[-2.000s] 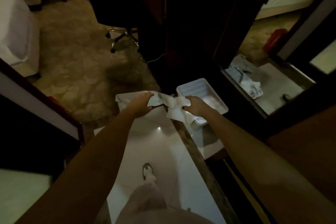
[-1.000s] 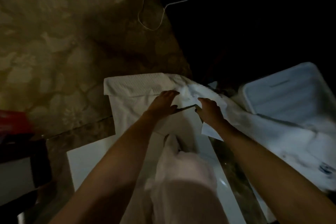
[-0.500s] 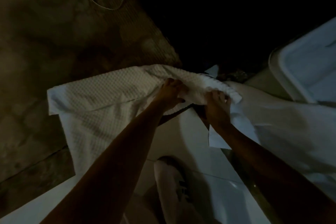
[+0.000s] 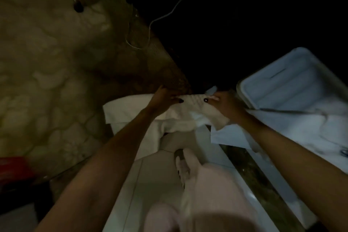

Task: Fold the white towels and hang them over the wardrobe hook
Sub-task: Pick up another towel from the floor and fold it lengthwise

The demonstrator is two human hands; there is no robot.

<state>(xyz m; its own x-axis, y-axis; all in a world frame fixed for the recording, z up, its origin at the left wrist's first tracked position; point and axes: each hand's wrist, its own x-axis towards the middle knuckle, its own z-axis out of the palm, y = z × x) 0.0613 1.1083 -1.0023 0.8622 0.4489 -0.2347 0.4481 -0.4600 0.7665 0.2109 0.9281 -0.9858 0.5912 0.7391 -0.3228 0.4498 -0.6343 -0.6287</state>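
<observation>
A white waffle-weave towel [image 4: 190, 117] hangs in front of me above the floor, bunched in the middle. My left hand [image 4: 163, 98] pinches its top edge on the left and my right hand [image 4: 220, 100] pinches the same edge on the right, a short gap apart. A flat white towel [image 4: 130, 113] lies on the floor under my left forearm. More white cloth [image 4: 308, 130] spills out of a pale plastic bin [image 4: 282, 79] at the right. The wardrobe hook is not in view.
Patterned carpet [image 4: 47, 66] covers the left side, with a thin white cable [image 4: 169, 13] across it and chair castors [image 4: 78, 7] at the top. White tiles [image 4: 156, 179] and a dark stone strip [image 4: 250, 171] run below me. My shoe [image 4: 181, 164] stands on the tiles. Something red [image 4: 11, 165] sits far left.
My hands have moved apart along the towel's top edge and lifted it slightly. The towel, spread wide to the left half a second ago, now hangs narrower and bunched between my hands.
</observation>
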